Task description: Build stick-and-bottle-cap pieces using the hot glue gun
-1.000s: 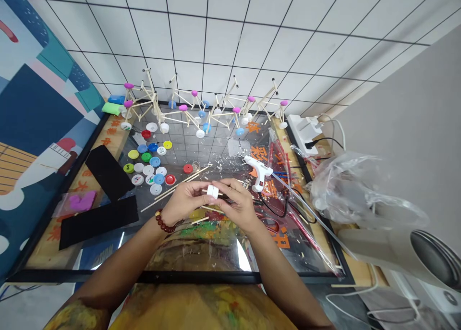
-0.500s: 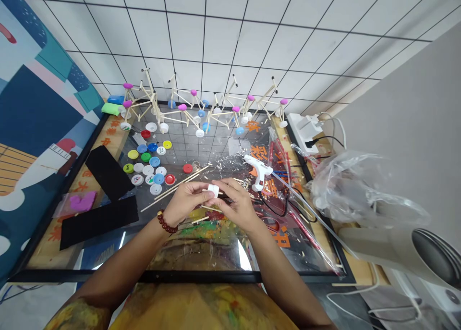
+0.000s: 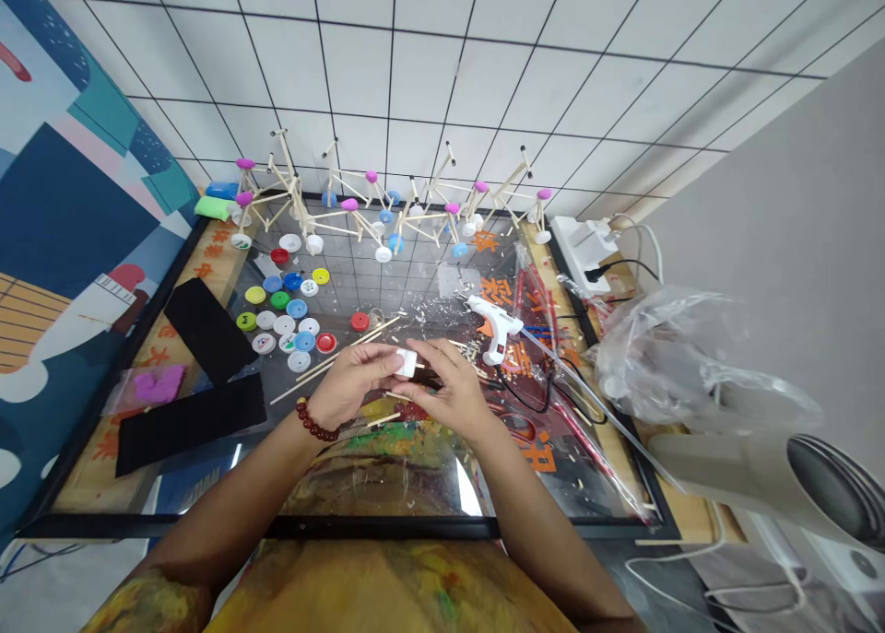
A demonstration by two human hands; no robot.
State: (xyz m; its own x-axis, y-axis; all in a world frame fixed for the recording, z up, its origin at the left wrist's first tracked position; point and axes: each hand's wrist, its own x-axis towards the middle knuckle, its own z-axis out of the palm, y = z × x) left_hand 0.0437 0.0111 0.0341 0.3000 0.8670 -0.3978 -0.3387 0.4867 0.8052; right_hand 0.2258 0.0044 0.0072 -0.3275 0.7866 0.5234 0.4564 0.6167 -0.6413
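My left hand (image 3: 352, 381) and my right hand (image 3: 446, 389) meet over the middle of the glass-topped table (image 3: 387, 486). Together they pinch a small white bottle cap (image 3: 407, 363) with a thin wooden stick running through or against it. My left wrist wears a dark red bead bracelet (image 3: 312, 425). Loose wooden sticks (image 3: 346, 349) lie on the glass just beyond my fingers. A white glue gun (image 3: 496, 322) rests on the table right of my right hand, its cord trailing toward me.
Several coloured bottle caps (image 3: 289, 315) lie at the left-middle. Stick-and-cap models (image 3: 387, 214) line the far edge by the tiled wall. Black sheets (image 3: 200, 375) lie left. A power strip (image 3: 587, 241), a clear plastic bag (image 3: 684, 366) and a grey cylinder (image 3: 774, 486) sit right.
The white cap has tilted and turned a little between my fingers. Both hands stay in nearly the same place.
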